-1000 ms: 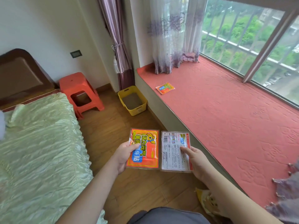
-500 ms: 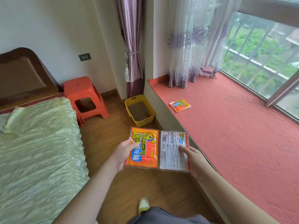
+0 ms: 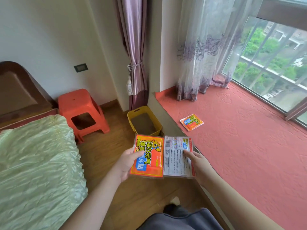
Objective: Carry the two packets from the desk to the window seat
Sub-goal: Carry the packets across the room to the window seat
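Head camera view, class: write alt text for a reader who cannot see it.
A person's left hand holds an orange packet and the right hand a white-backed packet, side by side above the wooden floor beside a red window seat. Another orange packet already lies on the seat; a yellow bin, orange stool and bed are to the left.

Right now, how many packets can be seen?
3: one in the left hand, printed front up; one in the right hand, back up; one on the window seat.
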A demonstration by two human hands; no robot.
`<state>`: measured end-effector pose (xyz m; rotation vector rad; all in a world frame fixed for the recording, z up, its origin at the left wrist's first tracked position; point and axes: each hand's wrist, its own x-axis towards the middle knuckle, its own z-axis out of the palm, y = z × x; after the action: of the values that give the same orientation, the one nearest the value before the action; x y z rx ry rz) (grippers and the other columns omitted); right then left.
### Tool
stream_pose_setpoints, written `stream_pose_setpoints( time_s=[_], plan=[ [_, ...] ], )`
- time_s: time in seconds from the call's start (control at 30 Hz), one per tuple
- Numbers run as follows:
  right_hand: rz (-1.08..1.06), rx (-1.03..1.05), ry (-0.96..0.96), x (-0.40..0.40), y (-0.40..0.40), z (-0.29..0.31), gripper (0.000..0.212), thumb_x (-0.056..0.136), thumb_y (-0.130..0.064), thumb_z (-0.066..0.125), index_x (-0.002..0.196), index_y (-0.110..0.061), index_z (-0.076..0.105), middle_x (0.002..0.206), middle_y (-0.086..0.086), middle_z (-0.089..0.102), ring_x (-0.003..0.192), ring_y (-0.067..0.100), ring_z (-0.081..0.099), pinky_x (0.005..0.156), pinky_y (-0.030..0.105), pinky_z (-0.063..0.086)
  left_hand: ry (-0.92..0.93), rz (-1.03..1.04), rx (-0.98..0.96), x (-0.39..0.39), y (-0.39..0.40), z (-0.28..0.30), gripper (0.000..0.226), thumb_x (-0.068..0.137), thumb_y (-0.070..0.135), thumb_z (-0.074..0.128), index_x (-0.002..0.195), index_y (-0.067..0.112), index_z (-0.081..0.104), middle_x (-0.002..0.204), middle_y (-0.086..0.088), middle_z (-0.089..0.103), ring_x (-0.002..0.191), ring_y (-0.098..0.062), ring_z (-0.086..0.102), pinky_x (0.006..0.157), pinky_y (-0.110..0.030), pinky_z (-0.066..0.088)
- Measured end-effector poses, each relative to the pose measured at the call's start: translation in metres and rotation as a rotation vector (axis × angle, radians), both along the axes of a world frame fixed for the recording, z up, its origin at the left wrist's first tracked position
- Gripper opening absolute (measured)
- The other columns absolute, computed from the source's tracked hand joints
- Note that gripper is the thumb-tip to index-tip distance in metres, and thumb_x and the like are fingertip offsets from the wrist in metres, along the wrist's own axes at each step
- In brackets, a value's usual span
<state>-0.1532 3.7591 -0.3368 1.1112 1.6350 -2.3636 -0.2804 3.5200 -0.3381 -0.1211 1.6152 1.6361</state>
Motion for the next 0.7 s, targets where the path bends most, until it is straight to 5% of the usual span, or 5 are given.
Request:
stream_pose_setpoints(
  time_s=[0.7],
  plan=[
    [-0.115,-0.077,-0.004,-0.169,0.150,-0.021,0.024,0.098,-0.024,0.058,0.111,-0.006,0.068,0.095,0.014,0.080,0.084,0.031,0.078,0.067,0.040,0.063,-0.044,-0.062,-0.038,-0.193,0.163,-0.006,0.027,0.090,0.022,0.067,0.116,0.014,0.065,0.109,-0.016,0.077,0.099,-0.034,0.074,0.088,-0.053,0.058]
  ],
)
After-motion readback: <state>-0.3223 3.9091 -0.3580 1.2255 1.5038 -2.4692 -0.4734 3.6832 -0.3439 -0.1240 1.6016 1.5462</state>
